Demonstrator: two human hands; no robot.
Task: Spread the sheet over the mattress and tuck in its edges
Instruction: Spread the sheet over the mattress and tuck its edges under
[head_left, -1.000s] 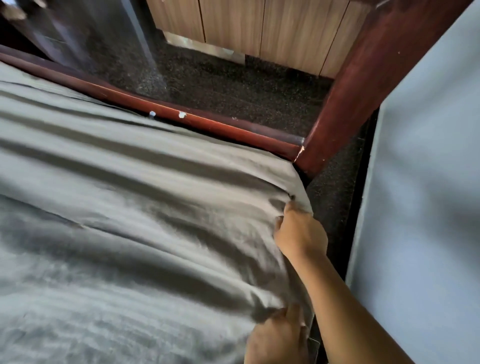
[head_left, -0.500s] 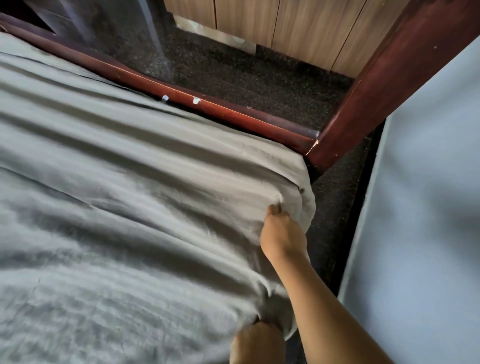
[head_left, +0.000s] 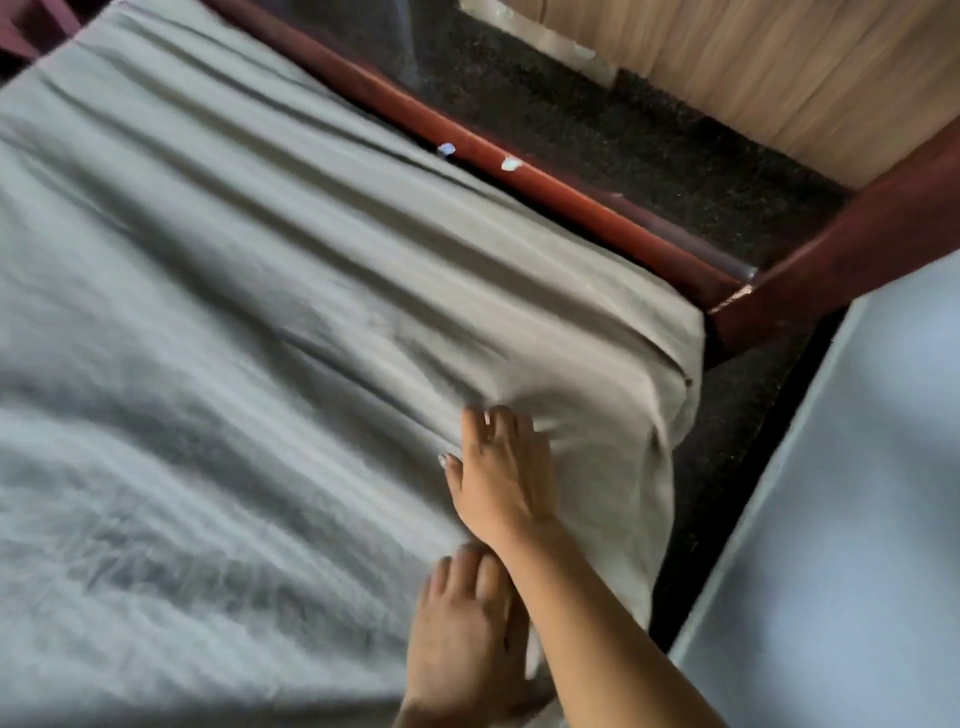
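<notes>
A grey-green sheet (head_left: 260, 338) lies over the mattress with long wrinkles running across it. At the near right corner the sheet hangs loose over the mattress side (head_left: 660, 467). My right hand (head_left: 501, 467) rests flat on top of the sheet close to that edge, its fingers straight and pointing away from me. My left hand (head_left: 457, 639) lies flat on the sheet just behind it, fingers extended, touching my right forearm. Neither hand grips cloth.
A red-brown wooden bed rail (head_left: 571, 208) runs along the far side and meets a thick post (head_left: 841, 249) at the corner. Dark carpet (head_left: 649, 135) lies beyond, with light wood cabinet doors (head_left: 779, 67) behind. A pale blue-grey surface (head_left: 857, 519) stands close on the right.
Both hands have come up from the mattress's right edge onto the top of the sheet, and their fingers have straightened out flat. The view has swung left and tilted.
</notes>
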